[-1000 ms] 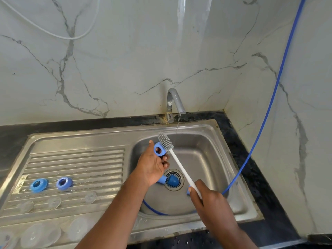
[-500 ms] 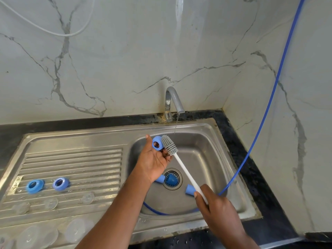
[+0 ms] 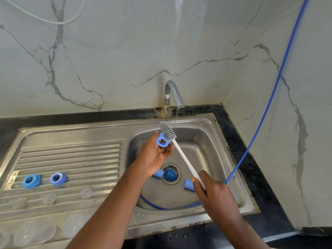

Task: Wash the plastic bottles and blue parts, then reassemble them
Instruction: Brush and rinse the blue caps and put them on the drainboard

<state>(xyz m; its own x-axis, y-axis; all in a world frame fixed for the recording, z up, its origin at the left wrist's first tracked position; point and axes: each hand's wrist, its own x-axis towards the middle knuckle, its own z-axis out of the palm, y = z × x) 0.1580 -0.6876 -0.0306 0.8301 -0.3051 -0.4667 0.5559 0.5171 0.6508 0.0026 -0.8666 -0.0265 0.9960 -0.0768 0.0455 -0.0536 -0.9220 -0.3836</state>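
Observation:
My left hand (image 3: 154, 155) pinches a blue ring part (image 3: 162, 142) over the sink basin (image 3: 203, 139). My right hand (image 3: 213, 196) grips the white handle of a bottle brush (image 3: 183, 155); its grey bristle head touches the ring just under a thin stream from the tap (image 3: 173, 93). Two more blue rings (image 3: 31, 180) (image 3: 57, 179) lie on the ribbed drainboard. Two blue caps (image 3: 189, 184) (image 3: 158, 173) lie in the basin beside the drain (image 3: 170, 174). Clear plastic bottles (image 3: 27, 234) and small clear pieces (image 3: 48, 198) rest at the drainboard's front left.
A blue hose (image 3: 265, 112) runs down from the upper right wall and curls along the basin floor. A white cable (image 3: 45, 19) hangs on the marble wall at top left. Black countertop (image 3: 251, 159) edges the sink, wet at the front.
The brush head and the ring rose slightly toward the tap stream, and my right hand slid back along the handle. My view shifted a little.

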